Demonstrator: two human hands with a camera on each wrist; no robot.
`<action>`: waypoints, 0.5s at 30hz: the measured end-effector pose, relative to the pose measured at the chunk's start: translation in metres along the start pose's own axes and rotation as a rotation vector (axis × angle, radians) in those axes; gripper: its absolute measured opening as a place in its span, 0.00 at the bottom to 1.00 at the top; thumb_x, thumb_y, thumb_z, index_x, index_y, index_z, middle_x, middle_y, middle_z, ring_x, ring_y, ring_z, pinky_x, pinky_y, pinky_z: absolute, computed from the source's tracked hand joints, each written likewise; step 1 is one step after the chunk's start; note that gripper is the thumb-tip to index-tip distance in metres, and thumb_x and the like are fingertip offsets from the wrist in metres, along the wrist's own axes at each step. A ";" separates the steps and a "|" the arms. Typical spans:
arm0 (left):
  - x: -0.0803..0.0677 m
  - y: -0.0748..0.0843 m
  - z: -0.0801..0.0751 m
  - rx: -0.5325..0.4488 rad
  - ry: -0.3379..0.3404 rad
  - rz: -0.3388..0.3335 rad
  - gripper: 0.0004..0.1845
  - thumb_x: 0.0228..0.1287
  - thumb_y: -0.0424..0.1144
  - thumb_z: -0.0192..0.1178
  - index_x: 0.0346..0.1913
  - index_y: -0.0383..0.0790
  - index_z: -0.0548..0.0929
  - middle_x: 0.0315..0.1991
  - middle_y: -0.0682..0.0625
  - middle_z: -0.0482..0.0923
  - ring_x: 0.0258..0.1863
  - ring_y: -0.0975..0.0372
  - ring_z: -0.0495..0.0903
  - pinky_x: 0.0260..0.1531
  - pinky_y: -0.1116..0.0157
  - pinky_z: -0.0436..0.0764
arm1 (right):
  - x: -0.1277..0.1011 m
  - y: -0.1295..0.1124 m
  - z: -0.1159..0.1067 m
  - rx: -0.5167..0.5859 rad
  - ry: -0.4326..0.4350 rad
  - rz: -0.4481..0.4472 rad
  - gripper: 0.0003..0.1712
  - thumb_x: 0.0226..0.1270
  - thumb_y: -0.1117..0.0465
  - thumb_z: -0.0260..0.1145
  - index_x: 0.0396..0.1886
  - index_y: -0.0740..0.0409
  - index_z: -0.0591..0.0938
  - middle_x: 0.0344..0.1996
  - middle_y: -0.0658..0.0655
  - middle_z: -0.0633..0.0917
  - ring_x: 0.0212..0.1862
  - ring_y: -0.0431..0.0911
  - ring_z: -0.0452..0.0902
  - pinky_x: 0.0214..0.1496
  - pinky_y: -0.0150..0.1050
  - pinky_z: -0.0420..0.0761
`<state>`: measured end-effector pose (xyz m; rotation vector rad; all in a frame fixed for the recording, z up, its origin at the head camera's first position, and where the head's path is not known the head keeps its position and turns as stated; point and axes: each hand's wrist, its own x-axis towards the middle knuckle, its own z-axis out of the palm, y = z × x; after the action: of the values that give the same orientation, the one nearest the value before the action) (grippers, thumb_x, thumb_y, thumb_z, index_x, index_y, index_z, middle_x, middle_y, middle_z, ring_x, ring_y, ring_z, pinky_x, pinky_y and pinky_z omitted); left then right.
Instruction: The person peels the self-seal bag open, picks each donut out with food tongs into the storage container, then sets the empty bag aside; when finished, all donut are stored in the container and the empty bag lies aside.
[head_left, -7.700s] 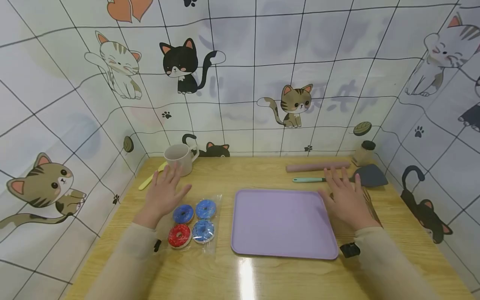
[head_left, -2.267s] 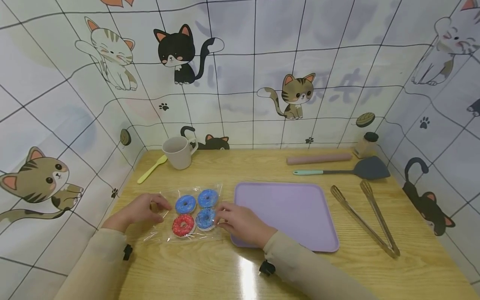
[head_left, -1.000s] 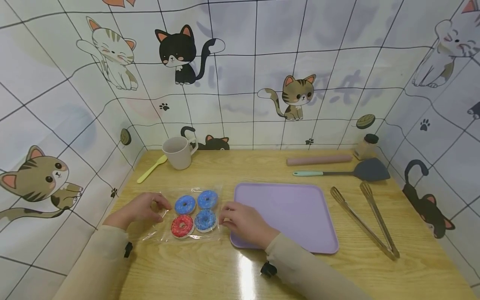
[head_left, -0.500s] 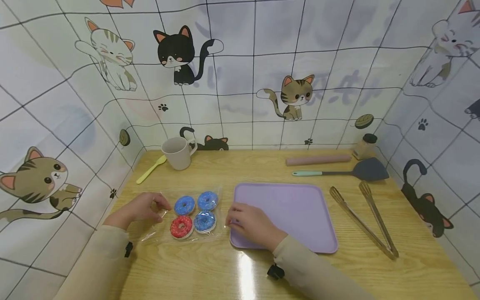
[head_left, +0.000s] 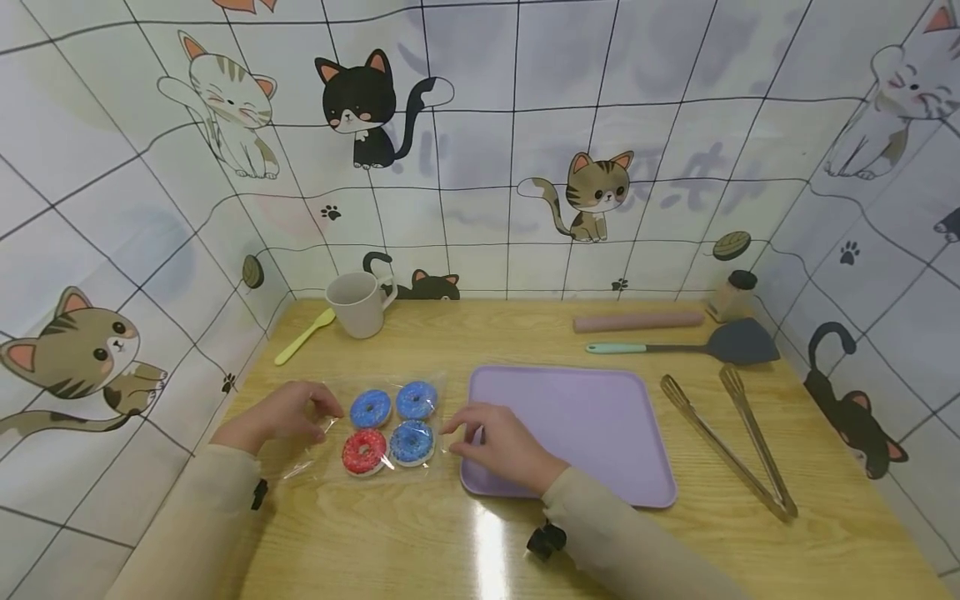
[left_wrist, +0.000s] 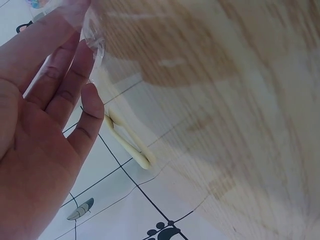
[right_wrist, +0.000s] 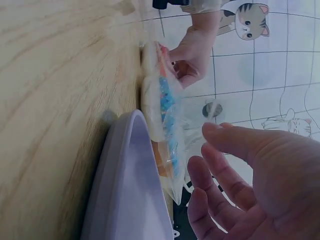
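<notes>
A clear plastic bag (head_left: 327,461) lies on the table at left, holding one red doughnut (head_left: 352,457) and three blue doughnuts (head_left: 421,452), all sprinkled. At the bag's left edge my left hand (head_left: 287,414) pinches the plastic, which bunches by the fingertips in the left wrist view. My right hand (head_left: 501,442) hovers at the opposite edge, over the near left corner of a lilac tray (head_left: 577,433). Its thumb and fingers stand apart with nothing between them in the right wrist view, close to the bag's raised corner (right_wrist: 176,192).
Behind the bag stand a beige mug (head_left: 357,308) and a yellow spoon (head_left: 303,337). At the back right are a pinkish rolling pin (head_left: 637,321), a spatula (head_left: 738,342) and a black-capped jar (head_left: 731,300). Metal tongs (head_left: 738,461) lie right of the tray. Cat-patterned walls enclose the table.
From above the table both hands came down to the bag. The right hand gripped its right edge, drew slightly right, and now has spread its thumb and fingers. The left hand stays at the left edge.
</notes>
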<state>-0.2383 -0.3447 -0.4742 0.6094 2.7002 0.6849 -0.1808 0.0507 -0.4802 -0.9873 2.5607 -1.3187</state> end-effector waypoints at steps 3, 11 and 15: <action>0.001 0.001 -0.001 -0.002 -0.009 -0.001 0.18 0.46 0.31 0.82 0.42 0.45 0.90 0.44 0.52 0.87 0.47 0.55 0.83 0.52 0.52 0.82 | 0.007 0.001 0.001 -0.047 -0.008 0.001 0.15 0.68 0.64 0.73 0.53 0.50 0.88 0.51 0.50 0.87 0.39 0.36 0.80 0.40 0.33 0.79; 0.004 -0.004 0.000 -0.024 -0.029 -0.054 0.18 0.47 0.31 0.81 0.42 0.46 0.89 0.43 0.54 0.87 0.47 0.57 0.82 0.52 0.55 0.82 | 0.027 0.001 0.006 -0.174 -0.035 -0.013 0.17 0.70 0.67 0.70 0.54 0.46 0.87 0.52 0.47 0.85 0.41 0.36 0.80 0.45 0.32 0.80; 0.004 -0.004 0.001 -0.020 -0.035 -0.052 0.18 0.47 0.31 0.81 0.42 0.47 0.88 0.43 0.55 0.86 0.47 0.58 0.82 0.51 0.56 0.82 | 0.032 0.005 0.010 -0.208 -0.049 -0.012 0.10 0.70 0.63 0.71 0.47 0.45 0.87 0.50 0.45 0.85 0.39 0.34 0.78 0.42 0.30 0.79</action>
<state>-0.2432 -0.3455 -0.4776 0.5391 2.6640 0.6813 -0.2045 0.0275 -0.4837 -1.0549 2.7001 -1.0323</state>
